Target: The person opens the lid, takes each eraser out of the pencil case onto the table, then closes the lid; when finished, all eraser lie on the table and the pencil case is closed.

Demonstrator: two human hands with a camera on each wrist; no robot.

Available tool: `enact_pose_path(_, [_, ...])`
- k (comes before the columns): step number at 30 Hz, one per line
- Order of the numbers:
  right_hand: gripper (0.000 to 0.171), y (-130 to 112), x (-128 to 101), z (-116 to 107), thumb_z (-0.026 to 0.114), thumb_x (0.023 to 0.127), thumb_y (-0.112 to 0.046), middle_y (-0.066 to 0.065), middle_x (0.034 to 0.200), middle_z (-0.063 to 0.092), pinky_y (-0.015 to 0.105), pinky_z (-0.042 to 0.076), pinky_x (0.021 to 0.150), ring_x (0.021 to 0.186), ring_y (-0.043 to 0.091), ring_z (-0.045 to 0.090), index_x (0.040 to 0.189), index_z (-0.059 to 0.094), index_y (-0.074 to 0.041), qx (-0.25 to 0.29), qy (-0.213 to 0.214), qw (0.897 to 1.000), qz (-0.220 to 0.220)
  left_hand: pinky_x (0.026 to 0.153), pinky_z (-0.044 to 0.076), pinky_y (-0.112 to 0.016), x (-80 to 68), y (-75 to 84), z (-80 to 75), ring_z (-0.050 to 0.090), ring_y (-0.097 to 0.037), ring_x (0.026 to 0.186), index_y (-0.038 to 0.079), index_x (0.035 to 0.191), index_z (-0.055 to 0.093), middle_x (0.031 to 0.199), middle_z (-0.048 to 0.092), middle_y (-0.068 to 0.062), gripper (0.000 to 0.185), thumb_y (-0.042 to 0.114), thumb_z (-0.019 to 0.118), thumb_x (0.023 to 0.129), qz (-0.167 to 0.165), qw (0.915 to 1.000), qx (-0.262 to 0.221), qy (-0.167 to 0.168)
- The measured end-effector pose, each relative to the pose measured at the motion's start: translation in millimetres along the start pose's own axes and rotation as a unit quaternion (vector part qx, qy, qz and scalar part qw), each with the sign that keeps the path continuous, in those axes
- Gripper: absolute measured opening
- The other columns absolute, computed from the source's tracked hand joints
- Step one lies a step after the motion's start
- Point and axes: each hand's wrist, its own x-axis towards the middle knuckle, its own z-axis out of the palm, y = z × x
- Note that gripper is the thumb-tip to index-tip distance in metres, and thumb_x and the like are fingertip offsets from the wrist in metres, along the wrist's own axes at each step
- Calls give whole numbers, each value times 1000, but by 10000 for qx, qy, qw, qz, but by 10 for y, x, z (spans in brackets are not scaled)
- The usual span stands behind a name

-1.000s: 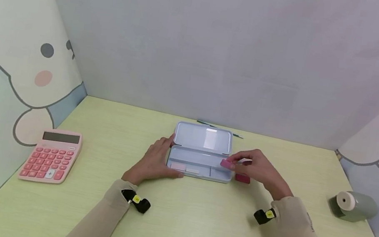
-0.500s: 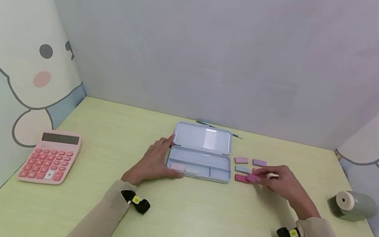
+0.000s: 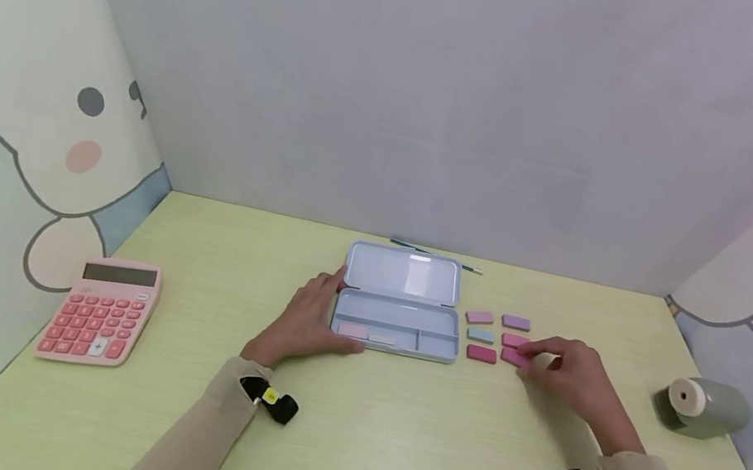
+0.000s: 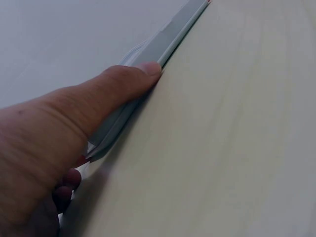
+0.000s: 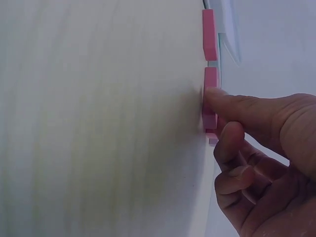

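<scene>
An open pale-blue pencil case (image 3: 396, 312) lies with its lid folded back. My left hand (image 3: 304, 323) holds its left end, thumb along the front edge and fingers round the far side; the thumb pressing the case (image 4: 113, 118) shows in the left wrist view. Inside, a pale pink eraser (image 3: 353, 331) and a white one (image 3: 381, 339) sit in the front compartment. Right of the case, my right hand (image 3: 570, 378) pinches a magenta eraser (image 3: 514, 357) at the table, thumb on its near side in the right wrist view. Several coloured erasers lie beside it in two columns.
A pencil (image 3: 472, 269) lies behind the case, partly hidden by the lid. The pink calculator (image 3: 102, 311) is at the left, and a grey-green pencil sharpener (image 3: 704, 409) stands near the right edge. A pale wall panel (image 3: 399, 105) closes off the back.
The right hand has carried the magenta eraser from over the case rightward and down to the table, into the right column. The left hand and case have stayed put.
</scene>
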Motion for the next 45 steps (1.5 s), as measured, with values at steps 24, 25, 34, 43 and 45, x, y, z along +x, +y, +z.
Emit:
enact_pose_path(24, [25, -591, 205, 209, 85, 93, -22, 11, 112, 78, 25, 48, 62, 76, 19, 58, 117, 83, -14, 625, 75, 9970, -445, 124, 39, -59, -19, 2, -9, 43, -34, 145, 17, 174, 14, 161, 45, -13, 136, 59, 93, 72, -51, 9999, -101, -3])
enact_pose_path(25, [24, -648, 233, 242, 84, 93, -21, 11, 112, 78, 25, 50, 62, 73, 19, 60, 116, 83, -13, 742, 12, 9960, -502, 123, 39, -59, -18, 4, -11, 43, -34, 145, 16, 174, 14, 161, 45, -13, 136, 59, 93, 72, -52, 9999, -110, 0])
enact_pose_path(34, [15, -1131, 475, 487, 82, 95, -17, 1, 102, 82, 25, 46, 60, 72, 17, 56, 109, 85, -16, 653, -267, 9907, -1161, 125, 38, -58, -9, 27, -30, 44, -34, 145, 17, 174, 14, 160, 46, -13, 137, 60, 94, 72, -58, 10000, -73, -23])
enact_pose_path(43, [10, -1388, 587, 716, 83, 94, -15, -1, 94, 82, 26, 51, 59, 60, 12, 58, 104, 87, -16, 871, -1123, 9773, -1574, 124, 38, -58, -6, 22, -27, 43, -35, 145, 18, 175, 13, 160, 45, -13, 137, 61, 93, 72, -71, 10000, -54, -30])
enact_pose_path(45, [9, -1414, 600, 762, 84, 94, -16, -1, 93, 81, 28, 54, 59, 58, 12, 59, 103, 86, -16, 924, -1248, 9750, -1590, 123, 39, -58, -5, 22, -29, 44, -34, 144, 18, 175, 13, 159, 45, -13, 137, 61, 93, 72, -65, 10000, -42, -33])
